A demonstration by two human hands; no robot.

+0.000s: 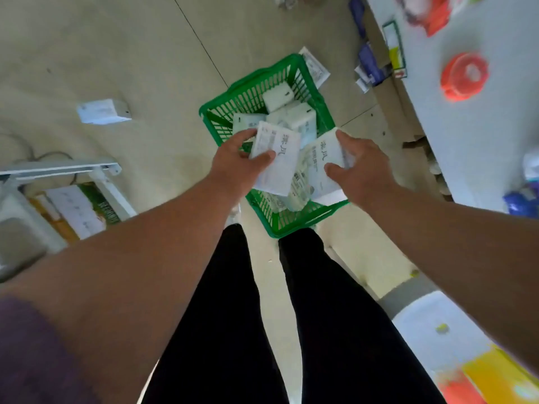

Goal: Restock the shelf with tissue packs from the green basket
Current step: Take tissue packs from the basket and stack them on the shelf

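Holding tissue packs (275, 158) | both hands | green basket (303, 220): more packs inside

left hand (236, 158): arm extended, fingers curled, gripping | right hand (360, 167): arm extended, fingers gripping

Even, soft daylight; faint shadows; wide-angle bending at edges; motion blur along right side.

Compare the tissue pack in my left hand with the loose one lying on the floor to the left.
The held pack is gripped by the left hand above the green basket; the floor pack lies alone, untouched. The held pack shows large printed characters; the floor pack's print is too blurred to read. Both are white.
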